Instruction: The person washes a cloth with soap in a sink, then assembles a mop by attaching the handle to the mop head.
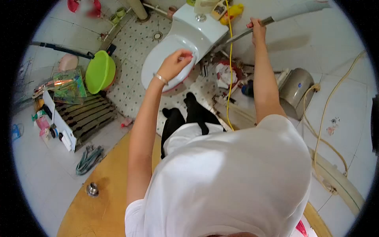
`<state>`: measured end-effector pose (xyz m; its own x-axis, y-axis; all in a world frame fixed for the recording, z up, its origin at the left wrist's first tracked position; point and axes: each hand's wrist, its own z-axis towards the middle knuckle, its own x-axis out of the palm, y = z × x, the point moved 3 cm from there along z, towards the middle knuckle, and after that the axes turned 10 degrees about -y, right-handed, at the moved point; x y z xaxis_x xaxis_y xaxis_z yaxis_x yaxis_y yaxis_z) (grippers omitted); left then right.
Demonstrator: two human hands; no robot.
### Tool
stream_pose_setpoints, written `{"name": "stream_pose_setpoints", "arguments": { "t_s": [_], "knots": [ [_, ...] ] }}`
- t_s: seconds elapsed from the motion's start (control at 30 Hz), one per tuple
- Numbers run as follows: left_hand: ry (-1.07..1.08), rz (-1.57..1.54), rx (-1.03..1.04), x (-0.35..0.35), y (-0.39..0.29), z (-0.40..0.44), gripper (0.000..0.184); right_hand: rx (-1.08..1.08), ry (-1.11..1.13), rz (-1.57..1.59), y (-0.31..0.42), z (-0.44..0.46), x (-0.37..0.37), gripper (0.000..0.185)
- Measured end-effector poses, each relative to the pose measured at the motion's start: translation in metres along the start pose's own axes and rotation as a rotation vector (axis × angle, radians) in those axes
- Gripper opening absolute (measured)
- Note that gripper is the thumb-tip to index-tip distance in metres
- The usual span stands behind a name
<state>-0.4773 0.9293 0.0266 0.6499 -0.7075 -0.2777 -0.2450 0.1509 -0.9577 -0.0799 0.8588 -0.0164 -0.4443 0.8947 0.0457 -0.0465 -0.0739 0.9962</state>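
My right hand (258,31), raised near the wall at upper right, is closed round a long, flat grey metal bar (241,35). The bar slants down to the left behind a yellow hose (229,79), towards the side of the toilet tank; its lower end is hard to make out. My left hand (175,64) hovers over the white toilet (160,59), a bracelet (161,78) on its wrist. Its fingers are loosely bent with the thumb apart, and I see nothing held in it.
A green basin (98,73) leans at left beside a dark slatted rack (90,118) and bottles (43,122). Right of the toilet are a red bucket with white cloth (226,75) and a metal cylinder (298,93). A beige hose (325,118) hangs along the right wall.
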Motion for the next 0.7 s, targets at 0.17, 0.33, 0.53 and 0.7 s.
{"name": "stream_pose_setpoints", "arguments": {
  "t_s": [0.17, 0.33, 0.53, 0.7],
  "knots": [
    [-0.085, 0.029, 0.357, 0.018, -0.095, 0.011, 0.040, -0.073, -0.165, 0.097, 0.019, -0.090, 0.034, 0.018],
    [-0.139, -0.022, 0.556, 0.026, -0.208, -0.030, 0.095, -0.248, -0.250, -0.036, 0.076, -0.206, 0.059, 0.025],
    [-0.255, -0.332, 0.500, 0.023, -0.247, -0.117, 0.057, -0.285, -0.051, -0.089, 0.120, -0.341, 0.055, 0.023],
    [-0.495, -0.528, 0.449, 0.019, -0.239, -0.200, 0.044, -0.397, 0.124, -0.164, 0.138, -0.430, 0.021, 0.020]
  ]
}}
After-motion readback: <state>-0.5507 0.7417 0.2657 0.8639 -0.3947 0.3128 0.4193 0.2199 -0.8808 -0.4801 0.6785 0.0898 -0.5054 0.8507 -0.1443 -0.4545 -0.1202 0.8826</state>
